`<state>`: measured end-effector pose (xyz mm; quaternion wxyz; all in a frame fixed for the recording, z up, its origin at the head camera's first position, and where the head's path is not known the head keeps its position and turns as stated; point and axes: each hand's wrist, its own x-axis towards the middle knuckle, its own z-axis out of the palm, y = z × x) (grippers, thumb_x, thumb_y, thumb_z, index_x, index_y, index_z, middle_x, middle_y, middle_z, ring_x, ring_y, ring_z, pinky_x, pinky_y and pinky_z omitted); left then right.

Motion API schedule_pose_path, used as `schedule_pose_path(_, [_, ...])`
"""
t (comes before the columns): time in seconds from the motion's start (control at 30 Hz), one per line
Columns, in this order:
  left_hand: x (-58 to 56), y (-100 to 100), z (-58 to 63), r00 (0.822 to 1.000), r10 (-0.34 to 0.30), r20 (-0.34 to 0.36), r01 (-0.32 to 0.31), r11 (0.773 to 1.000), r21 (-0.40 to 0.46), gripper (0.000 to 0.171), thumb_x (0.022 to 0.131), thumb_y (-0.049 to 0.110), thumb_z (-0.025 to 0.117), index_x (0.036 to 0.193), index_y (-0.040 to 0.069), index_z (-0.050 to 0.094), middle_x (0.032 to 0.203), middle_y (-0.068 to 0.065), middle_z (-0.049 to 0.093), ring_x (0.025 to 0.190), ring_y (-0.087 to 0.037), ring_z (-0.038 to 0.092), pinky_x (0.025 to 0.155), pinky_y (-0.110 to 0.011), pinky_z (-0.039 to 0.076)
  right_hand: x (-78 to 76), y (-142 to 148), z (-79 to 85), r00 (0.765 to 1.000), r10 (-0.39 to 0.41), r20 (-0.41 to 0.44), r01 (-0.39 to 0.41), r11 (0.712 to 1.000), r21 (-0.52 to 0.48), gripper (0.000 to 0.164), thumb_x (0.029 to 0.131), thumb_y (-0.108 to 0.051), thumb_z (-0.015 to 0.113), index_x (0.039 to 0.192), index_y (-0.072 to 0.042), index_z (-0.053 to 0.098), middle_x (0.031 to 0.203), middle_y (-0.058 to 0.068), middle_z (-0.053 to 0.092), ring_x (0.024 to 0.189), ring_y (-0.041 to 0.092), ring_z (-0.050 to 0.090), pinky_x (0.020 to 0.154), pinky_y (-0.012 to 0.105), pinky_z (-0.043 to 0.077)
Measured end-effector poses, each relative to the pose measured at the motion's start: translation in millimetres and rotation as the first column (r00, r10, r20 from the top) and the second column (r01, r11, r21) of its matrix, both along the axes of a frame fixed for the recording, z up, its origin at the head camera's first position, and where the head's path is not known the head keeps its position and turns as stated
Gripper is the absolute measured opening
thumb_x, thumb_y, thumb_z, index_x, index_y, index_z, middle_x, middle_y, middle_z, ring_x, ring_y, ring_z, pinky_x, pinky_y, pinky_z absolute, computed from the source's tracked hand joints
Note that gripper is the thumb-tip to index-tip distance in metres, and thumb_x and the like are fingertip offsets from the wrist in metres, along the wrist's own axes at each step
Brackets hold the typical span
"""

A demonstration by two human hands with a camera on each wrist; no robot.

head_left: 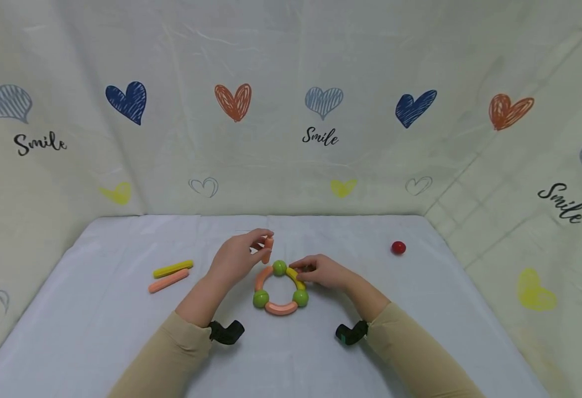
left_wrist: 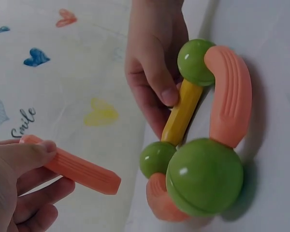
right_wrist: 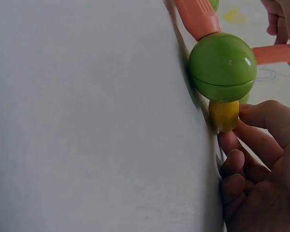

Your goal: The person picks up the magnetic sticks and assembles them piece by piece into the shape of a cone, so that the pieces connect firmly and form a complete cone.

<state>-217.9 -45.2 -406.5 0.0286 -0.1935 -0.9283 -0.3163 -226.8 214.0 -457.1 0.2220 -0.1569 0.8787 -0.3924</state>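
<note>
Pinched between the thumb and fingers of my left hand [head_left: 236, 257] is a straight orange rod [left_wrist: 89, 173], raised above the table. Below it lies a ring of green balls [head_left: 261, 299] joined by curved rods: two orange rods [head_left: 281, 309] and a yellow rod [left_wrist: 182, 113]. My right hand [head_left: 326, 272] grips that yellow rod at the ring's upper right, thumb on one side and fingers on the other. In the right wrist view, one green ball [right_wrist: 222, 67] stands just above the fingertips and hides most of the yellow rod.
Left of the ring lie a straight yellow rod [head_left: 173, 269] and another orange rod [head_left: 168, 281], side by side. A small red ball [head_left: 398, 247] sits at the back right of the white table [head_left: 121, 331]. A cloth backdrop [head_left: 271, 166] printed with hearts rises behind the table.
</note>
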Motion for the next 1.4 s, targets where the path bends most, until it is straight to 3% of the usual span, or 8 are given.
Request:
schedule_pose_path(0.23, [1.6,16,0.1,1.0,0.005,0.017,-0.006,1.0,0.028,0.035,0.094,0.024,0.07,0.128,0.029,0.06,0.112,0.007,0.07,0.101,-0.018,0.066,0.081,-0.04,0.053,-0.7,-3,1.5,1.0,0.006,-0.008,-0.007,1.0,-0.006,0.034,0.094,-0.026,0.068,0.127,-0.02,0.069,0.102,-0.004,0.065,0.09,0.017,0.053,0.078,0.032,0.044])
schedule_pose_path(0.53, [3.2,26,-3.2,0.993,-0.007,0.119,0.007,1.0,0.004,0.04,0.094,0.029,0.071,0.131,0.026,0.057,0.119,0.004,0.067,0.107,-0.02,0.064,0.086,-0.04,0.052,-2.2,-3,-2.6,1.0,0.021,-0.017,-0.021,1.0,-0.017,0.033,0.095,-0.022,0.067,0.127,-0.018,0.069,0.099,-0.003,0.064,0.089,0.016,0.054,0.079,0.031,0.045])
schedule_pose_path(0.73, [5.1,24,1.3,0.998,-0.019,0.066,0.018,1.0,0.007,0.047,0.092,0.028,0.073,0.136,0.026,0.057,0.12,0.008,0.065,0.108,-0.021,0.063,0.084,-0.039,0.051,-2.2,-2,-4.5,0.999,0.031,-0.024,-0.031,0.999,-0.018,0.034,0.095,-0.023,0.067,0.128,-0.016,0.068,0.098,-0.002,0.064,0.09,0.016,0.053,0.078,0.031,0.044])
schedule_pose_path(0.9, [7.9,19,7.1,0.999,-0.033,0.016,0.033,0.999,0.01,0.047,0.092,0.027,0.073,0.137,0.026,0.058,0.121,0.008,0.064,0.108,-0.021,0.063,0.081,-0.038,0.051,-1.6,-2,-3.7,1.0,0.02,-0.019,-0.02,1.0,-0.006,0.034,0.095,-0.023,0.067,0.128,-0.017,0.068,0.099,-0.002,0.064,0.091,0.016,0.053,0.079,0.032,0.044])
schedule_pose_path(1.1, [9.4,7,5.4,0.999,-0.039,-0.02,0.038,0.999,-0.02,0.045,0.092,0.027,0.072,0.135,0.027,0.06,0.12,0.005,0.066,0.106,-0.02,0.063,0.082,-0.038,0.052,-0.8,-1,-3.6,1.0,0.0,-0.012,0.0,1.0,-0.003,0.033,0.094,-0.024,0.068,0.127,-0.02,0.069,0.098,-0.003,0.064,0.09,0.017,0.053,0.078,0.032,0.045])
schedule_pose_path(1.4, [14.0,-36,0.8,1.0,0.007,-0.019,-0.01,0.991,-0.131,0.043,0.093,0.028,0.072,0.135,0.025,0.062,0.122,0.002,0.066,0.106,-0.022,0.063,0.082,-0.042,0.052,0.7,1,-3.3,1.0,-0.009,-0.012,0.009,1.0,-0.009,0.033,0.094,-0.024,0.068,0.127,-0.021,0.069,0.1,-0.004,0.064,0.089,0.016,0.053,0.077,0.032,0.044])
